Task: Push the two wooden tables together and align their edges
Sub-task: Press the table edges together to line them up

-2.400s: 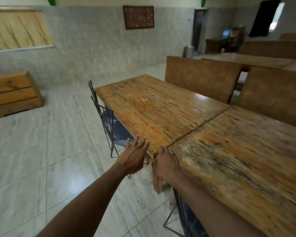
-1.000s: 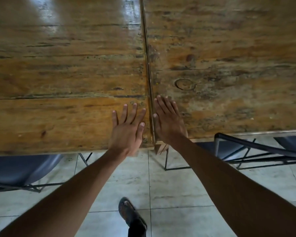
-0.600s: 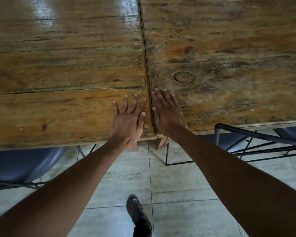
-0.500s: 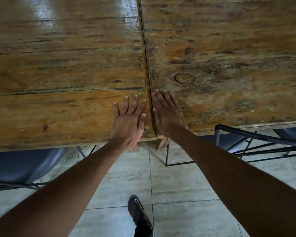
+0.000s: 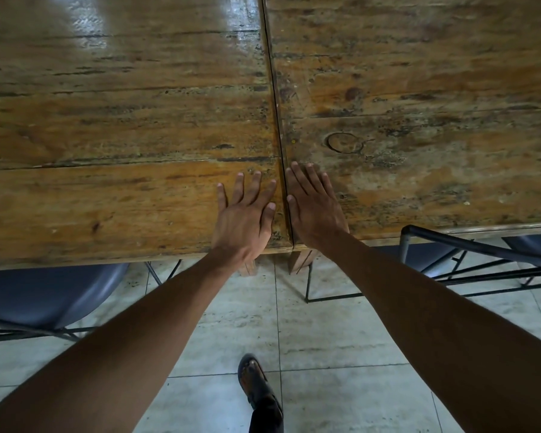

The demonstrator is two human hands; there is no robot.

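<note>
Two worn wooden tables stand side by side, seen from above. The left table (image 5: pixel 113 126) and the right table (image 5: pixel 425 98) meet along a thin dark seam running up the middle. Their near edges sit almost level, the left one slightly nearer to me. My left hand (image 5: pixel 245 217) lies flat, fingers spread, on the left table's near corner. My right hand (image 5: pixel 314 207) lies flat on the right table's near corner, just across the seam. Neither hand holds anything.
A blue-seated metal chair (image 5: pixel 50 292) is tucked under the left table. Another chair with a black metal frame (image 5: pixel 469 245) is under the right table. Two wooden table legs (image 5: pixel 299 260) show below the seam. My sandalled foot (image 5: pixel 253 381) is on the tiled floor.
Since the oldest frame my view swung from across the room to straight down, and both hands moved onto the tabletops. Over the last second the hands stay flat beside the seam.
</note>
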